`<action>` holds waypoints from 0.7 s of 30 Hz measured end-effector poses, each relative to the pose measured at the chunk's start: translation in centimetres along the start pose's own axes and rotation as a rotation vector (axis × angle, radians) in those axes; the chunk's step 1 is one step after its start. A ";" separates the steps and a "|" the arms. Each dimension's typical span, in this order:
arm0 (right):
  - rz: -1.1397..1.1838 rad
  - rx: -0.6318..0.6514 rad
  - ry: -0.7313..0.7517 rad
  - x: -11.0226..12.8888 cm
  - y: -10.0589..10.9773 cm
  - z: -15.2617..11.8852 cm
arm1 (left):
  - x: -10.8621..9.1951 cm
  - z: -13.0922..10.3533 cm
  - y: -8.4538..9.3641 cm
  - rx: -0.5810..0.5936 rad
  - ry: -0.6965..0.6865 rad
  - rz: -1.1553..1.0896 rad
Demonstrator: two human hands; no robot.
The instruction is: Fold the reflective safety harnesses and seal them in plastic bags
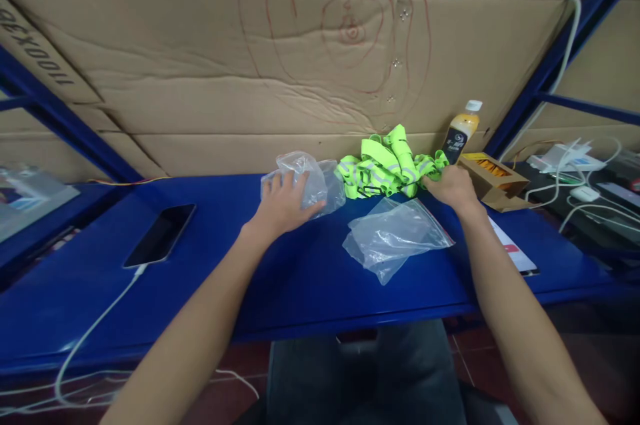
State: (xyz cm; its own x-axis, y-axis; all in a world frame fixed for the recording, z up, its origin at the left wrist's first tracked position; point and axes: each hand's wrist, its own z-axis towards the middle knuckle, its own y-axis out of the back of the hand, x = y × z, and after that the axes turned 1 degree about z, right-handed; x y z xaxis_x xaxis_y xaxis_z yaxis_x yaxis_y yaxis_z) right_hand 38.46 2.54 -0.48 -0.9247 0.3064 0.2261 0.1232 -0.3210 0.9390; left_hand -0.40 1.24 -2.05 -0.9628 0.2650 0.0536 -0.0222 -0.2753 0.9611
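Note:
My left hand (286, 203) lies with spread fingers on a crumpled clear plastic bag (305, 168) near the back of the blue shelf. In the middle sits a heap of neon-green reflective straps (383, 161) with grey stripes and dark buckles. My right hand (453, 186) is at the heap's right end, its fingers closed on the green straps; the fingertips are partly hidden. Between my forearms, in front of the heap, flat clear zip bags (395, 235) with a red closure line overlap each other.
A bottle with a white cap (457, 135) and an open cardboard box (493, 178) with orange contents stand at the back right. A phone (163, 235) on a charging cable lies left. Another phone-like slab (515, 251) is partly behind my right forearm. Cardboard (200, 91) backs the shelf.

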 end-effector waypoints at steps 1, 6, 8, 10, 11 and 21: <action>0.000 -0.011 -0.005 0.0 0.1 0.0 | 0.3 0.0 -0.1 0.071 0.002 0.004; 0.006 -0.081 -0.043 0.0 0.3 0.2 | 1.9 0.4 -0.3 0.155 -0.014 -0.037; 0.014 -0.085 -0.036 -0.1 0.3 0.3 | 2.2 0.6 -0.3 0.125 -0.015 -0.061; 0.024 -0.085 -0.024 -0.1 0.1 0.4 | 2.4 0.7 -0.4 0.100 -0.014 -0.087; 0.032 -0.087 -0.021 -0.2 0.1 0.4 | 2.3 0.7 -0.4 0.080 -0.014 -0.095; 0.061 -0.167 0.034 -1.0 0.2 0.4 | 1.0 0.3 0.4 -0.090 -0.021 -0.064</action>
State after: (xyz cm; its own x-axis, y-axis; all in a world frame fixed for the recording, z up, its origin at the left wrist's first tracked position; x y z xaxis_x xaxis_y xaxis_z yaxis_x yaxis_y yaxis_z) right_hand 39.54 2.52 -0.46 -0.9294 0.2523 0.2694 0.1200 -0.4836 0.8670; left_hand -1.34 1.65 -1.57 -0.9529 0.3033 -0.0005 -0.1084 -0.3390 0.9345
